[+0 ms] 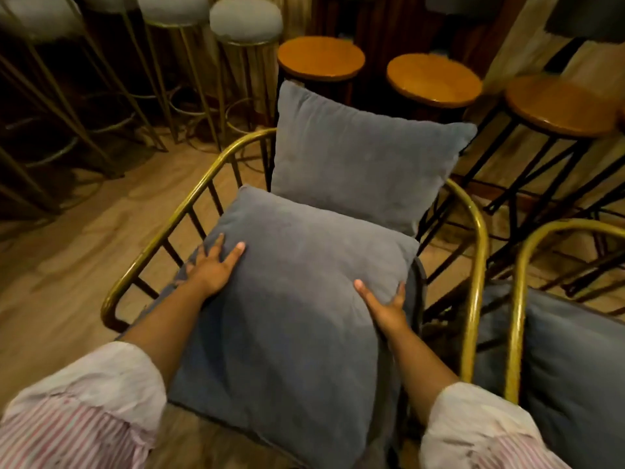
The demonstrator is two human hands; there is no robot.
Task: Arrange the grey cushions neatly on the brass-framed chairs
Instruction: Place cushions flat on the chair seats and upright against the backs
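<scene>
A brass-framed chair (pixel 189 208) stands in front of me. One grey cushion (pixel 358 167) leans upright against its back. A second grey cushion (pixel 297 309) lies flat on the seat. My left hand (pixel 213 265) rests on this cushion's left edge, thumb on top and fingers spread along the side. My right hand (pixel 385 306) grips its right edge, thumb on top and fingers around the side. Both forearms reach in from striped rolled sleeves.
A second brass-framed chair (pixel 517 333) with a grey cushion (pixel 575 377) stands close on the right. Three wooden round-topped stools (pixel 433 79) stand behind the chair. Several grey-padded brass bar stools (pixel 245 18) line the back left. Wooden floor lies at left.
</scene>
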